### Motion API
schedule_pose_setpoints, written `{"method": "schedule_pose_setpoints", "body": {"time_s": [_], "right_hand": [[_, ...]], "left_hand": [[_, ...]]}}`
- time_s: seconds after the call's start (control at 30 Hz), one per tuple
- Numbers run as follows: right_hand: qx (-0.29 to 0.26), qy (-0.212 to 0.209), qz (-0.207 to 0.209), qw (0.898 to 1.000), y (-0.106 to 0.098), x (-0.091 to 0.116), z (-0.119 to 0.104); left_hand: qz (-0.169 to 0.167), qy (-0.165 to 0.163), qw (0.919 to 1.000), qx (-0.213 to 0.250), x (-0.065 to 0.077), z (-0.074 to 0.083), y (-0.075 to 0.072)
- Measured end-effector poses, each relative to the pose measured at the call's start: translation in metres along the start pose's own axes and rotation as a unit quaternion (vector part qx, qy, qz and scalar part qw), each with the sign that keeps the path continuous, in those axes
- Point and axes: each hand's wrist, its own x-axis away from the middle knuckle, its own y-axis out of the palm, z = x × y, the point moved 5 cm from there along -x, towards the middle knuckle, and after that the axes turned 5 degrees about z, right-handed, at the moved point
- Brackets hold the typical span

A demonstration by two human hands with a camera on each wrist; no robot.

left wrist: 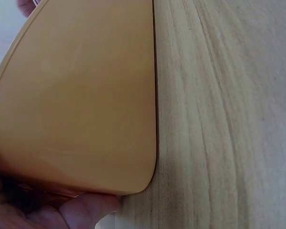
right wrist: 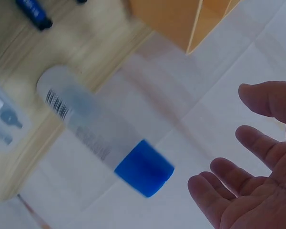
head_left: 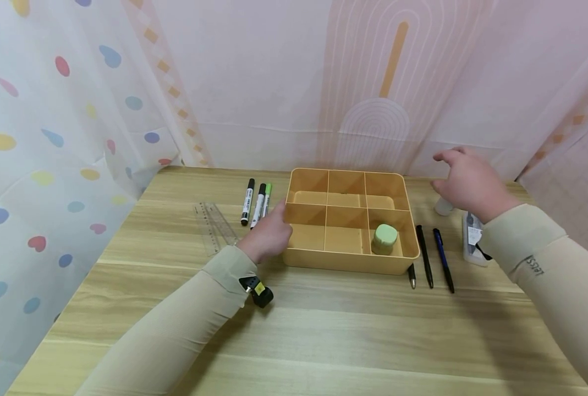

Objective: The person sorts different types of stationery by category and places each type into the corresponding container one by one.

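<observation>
My left hand [head_left: 270, 234] grips the left wall of an orange six-compartment organizer box [head_left: 345, 262]; in the left wrist view its fingers [left wrist: 88, 210] lie against the box's side near the corner. My right hand [head_left: 474, 181] is raised at the back right, fingers spread and holding nothing. Close to it a translucent cylindrical bottle [right wrist: 88, 119] with a blue cap [right wrist: 144, 168] and a barcode stands on the table, mostly hidden by the hand in the head view. A small container with a light green cap [head_left: 385, 235] sits in the box's front right compartment.
Left of the box lie several markers [head_left: 247, 202] and clear rulers [head_left: 214, 225]. On its right are a black pen [head_left: 424, 256], a blue-and-black pen [head_left: 443, 259], another pen tip [head_left: 412, 276] and a clear plastic case [head_left: 472, 239]. A curtain [head_left: 254, 82] hangs behind the table.
</observation>
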Motion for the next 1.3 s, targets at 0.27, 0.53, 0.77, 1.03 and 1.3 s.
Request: {"method": "schedule_pose_setpoints", "body": {"time_s": [0.27, 0.53, 0.77, 1.03, 1.3], "right_hand": [[0.022, 0.029, -0.015, 0.999, -0.007, -0.012, 0.023], [0.042, 0.025, -0.034, 0.998, -0.009, -0.021, 0.043], [0.038, 0.038, -0.071, 0.996, -0.004, -0.025, 0.05], [0.031, 0.035, -0.077, 0.996, 0.002, -0.028, 0.053], [0.037, 0.028, -0.076, 0.996, 0.006, -0.03, 0.053]], "left_hand": [[-0.002, -0.003, 1.0, -0.004, 0.0, -0.001, -0.001], [-0.003, 0.001, 1.0, -0.002, 0.0, 0.0, -0.001], [-0.002, 0.006, 1.0, 0.001, -0.001, 0.0, 0.0], [-0.002, 0.005, 1.0, -0.004, 0.0, 0.0, -0.001], [-0.001, 0.001, 0.9999, -0.012, 0.001, -0.001, -0.001]]}}
